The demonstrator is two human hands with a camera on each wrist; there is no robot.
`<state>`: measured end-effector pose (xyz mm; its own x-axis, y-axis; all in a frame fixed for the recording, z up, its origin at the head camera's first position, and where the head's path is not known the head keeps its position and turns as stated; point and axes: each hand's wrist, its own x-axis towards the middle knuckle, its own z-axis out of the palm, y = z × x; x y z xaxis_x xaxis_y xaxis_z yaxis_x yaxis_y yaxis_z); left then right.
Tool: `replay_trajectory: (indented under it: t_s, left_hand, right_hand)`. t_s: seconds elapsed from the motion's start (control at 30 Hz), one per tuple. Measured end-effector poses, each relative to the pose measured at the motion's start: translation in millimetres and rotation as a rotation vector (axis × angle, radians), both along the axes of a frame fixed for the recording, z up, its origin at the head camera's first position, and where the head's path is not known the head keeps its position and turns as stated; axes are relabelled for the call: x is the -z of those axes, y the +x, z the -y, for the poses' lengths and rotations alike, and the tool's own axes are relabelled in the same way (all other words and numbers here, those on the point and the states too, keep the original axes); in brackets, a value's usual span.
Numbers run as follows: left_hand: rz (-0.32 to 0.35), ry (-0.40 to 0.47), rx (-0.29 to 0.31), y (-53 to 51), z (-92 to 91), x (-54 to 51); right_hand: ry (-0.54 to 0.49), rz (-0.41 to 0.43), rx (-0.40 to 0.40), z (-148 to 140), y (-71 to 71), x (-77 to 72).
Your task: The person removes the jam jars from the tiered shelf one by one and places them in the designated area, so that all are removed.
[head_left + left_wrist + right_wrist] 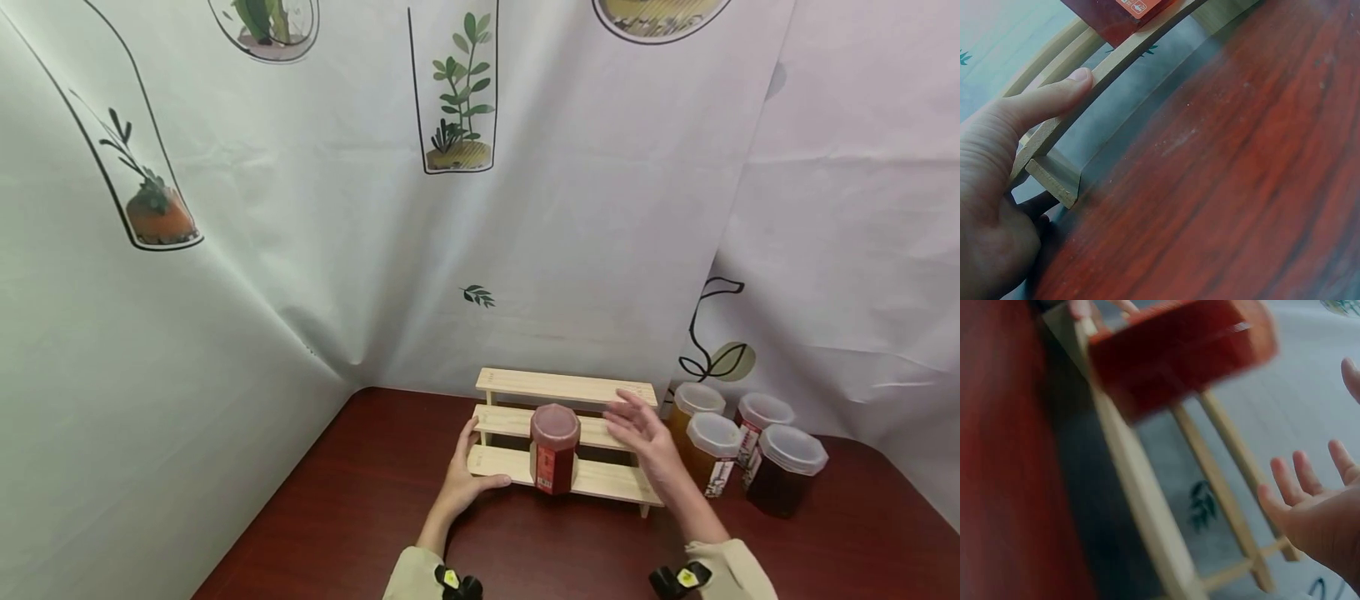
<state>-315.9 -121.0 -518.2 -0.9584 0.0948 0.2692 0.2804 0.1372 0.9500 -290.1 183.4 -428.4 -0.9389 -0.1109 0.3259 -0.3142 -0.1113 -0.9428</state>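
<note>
A three-tiered pale wooden rack (611, 481) stands on the table against the wall sheet. On its lowest board sits a jar (555, 450) with dark red contents, a pinkish lid and a red label. My left hand (459, 483) grips the rack's left end; in the left wrist view the thumb (1063, 94) lies along the front board, and the other fingers are mostly hidden. Over the rack's right side, my right hand (647, 437) is raised, fingers spread. In the right wrist view that hand (1329, 509) holds nothing and is apart from the blurred red jar (1172, 359).
Several lidded jars stand right of the rack: an amber one (678, 417), another amber one (701, 458), a dark one (780, 483) and one partly hidden behind (763, 410). The dark red-brown table (315, 517) meets a white sheet (600, 250) printed with plants.
</note>
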Motion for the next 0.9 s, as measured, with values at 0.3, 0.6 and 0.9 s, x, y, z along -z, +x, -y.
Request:
replay_trajectory:
  t_s: [0.3, 0.6, 0.9]
  left_hand:
    - [0.005, -0.010, -0.006, 0.7, 0.3, 0.8]
    - [0.008, -0.017, -0.009, 0.3, -0.4, -0.1]
    - [0.000, -0.004, 0.004, -1.8, -0.4, 2.1]
  right_hand:
    - [0.102, 0.030, -0.171, 30.6, -1.1, 7.3]
    - [0.141, 0.017, -0.263, 43.2, -3.4, 18.1]
    - [0.148, 0.009, -0.226, 51.1, -3.4, 25.5]
